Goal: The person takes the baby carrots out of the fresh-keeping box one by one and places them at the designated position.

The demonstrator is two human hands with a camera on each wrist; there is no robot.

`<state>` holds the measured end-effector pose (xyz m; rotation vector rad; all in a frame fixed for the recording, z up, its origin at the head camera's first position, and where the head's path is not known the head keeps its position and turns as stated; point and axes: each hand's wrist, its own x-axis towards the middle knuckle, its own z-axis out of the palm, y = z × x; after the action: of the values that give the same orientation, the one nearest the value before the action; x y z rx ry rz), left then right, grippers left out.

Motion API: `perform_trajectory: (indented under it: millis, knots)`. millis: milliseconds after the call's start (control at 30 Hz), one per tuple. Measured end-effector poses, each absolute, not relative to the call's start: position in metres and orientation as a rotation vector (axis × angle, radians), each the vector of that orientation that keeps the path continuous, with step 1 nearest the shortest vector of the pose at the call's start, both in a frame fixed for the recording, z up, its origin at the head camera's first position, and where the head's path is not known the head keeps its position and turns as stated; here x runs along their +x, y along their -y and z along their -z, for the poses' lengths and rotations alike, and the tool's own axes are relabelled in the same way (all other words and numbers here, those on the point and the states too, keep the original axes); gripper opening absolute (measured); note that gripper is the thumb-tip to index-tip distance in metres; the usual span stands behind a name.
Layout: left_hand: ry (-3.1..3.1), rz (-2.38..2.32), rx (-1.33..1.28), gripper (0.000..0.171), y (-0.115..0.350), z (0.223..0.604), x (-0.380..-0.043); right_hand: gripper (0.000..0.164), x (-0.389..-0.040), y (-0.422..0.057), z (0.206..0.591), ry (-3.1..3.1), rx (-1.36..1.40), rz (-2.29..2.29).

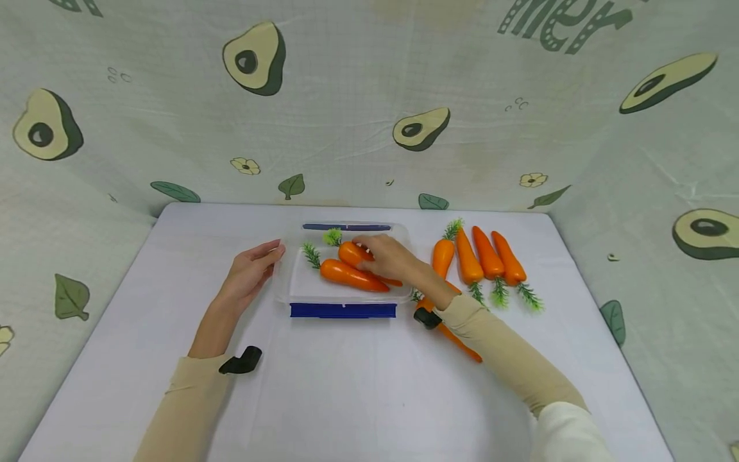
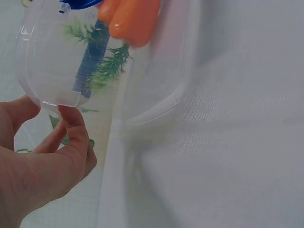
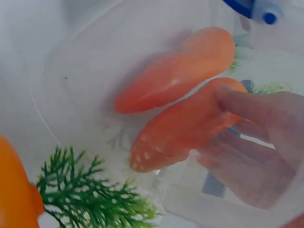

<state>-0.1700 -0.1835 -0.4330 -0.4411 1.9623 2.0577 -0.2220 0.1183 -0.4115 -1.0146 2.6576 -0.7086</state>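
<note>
A clear plastic food container [image 1: 296, 290] with blue latches sits mid-table. My left hand [image 1: 248, 274] pinches its left rim between thumb and fingers, plain in the left wrist view. Inside the container, my right hand [image 1: 388, 254] holds a carrot [image 1: 349, 253] with a light green leafy top; the right wrist view shows thumb and fingers round this gripped carrot [image 3: 190, 121], partly through the clear wall. Another carrot [image 1: 351, 276] lies alongside it, nearer the front, its green top pointing left.
Right of the container, several carrots [image 1: 487, 253] lie in a row. More carrots [image 1: 458, 340] lie under the right forearm, partly hidden by it. The table [image 1: 323, 391] has a white cover, and a cloth with printed avocados [image 1: 254, 59] hangs behind.
</note>
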Motion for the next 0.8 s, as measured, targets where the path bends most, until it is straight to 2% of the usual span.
perform_trajectory:
  millis: [433, 800]
  knots:
    - [-1.962, -2.06, -0.444, 0.066, 0.185, 0.435, -0.17, 0.052, -0.215, -0.128, 0.379, -2.649, -1.08, 0.881]
    - [-1.972, -2.038, -0.429, 0.069, 0.185, 0.435, -0.171, 0.053, -0.206, -0.145, 0.356, -2.69, -0.961, 0.953]
